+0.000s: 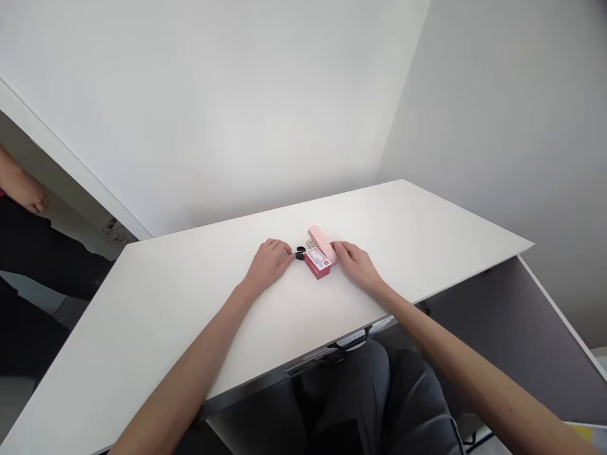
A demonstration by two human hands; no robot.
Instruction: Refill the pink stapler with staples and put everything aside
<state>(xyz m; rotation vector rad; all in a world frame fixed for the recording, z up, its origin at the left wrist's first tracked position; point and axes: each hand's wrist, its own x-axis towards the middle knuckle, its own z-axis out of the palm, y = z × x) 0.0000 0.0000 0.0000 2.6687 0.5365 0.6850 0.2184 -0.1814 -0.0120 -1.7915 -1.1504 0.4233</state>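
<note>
Near the middle of the white table lies a small group of things. A pair of scissors [300, 254] with black handle loops points its thin blades toward my left hand [270, 264]. The fingers and thumb of that hand are closed about the blade end, which they mostly hide. A pink oblong case [320, 241] lies slanted on the right of the group. My right hand [356, 263] rests beside it, loosely curved, with fingertips touching its right side. Stacked red-and-white small boxes [317, 262] stand in front of the case. A small pale object [310, 244], partly hidden, lies behind them.
The white table [190, 316] meets a pale wall [265, 114] at the back. At its front edge, a dark strap or handle [351, 344] shows above my legs. Another person's hand [31, 196] and dark clothing are at the far left, beyond the table.
</note>
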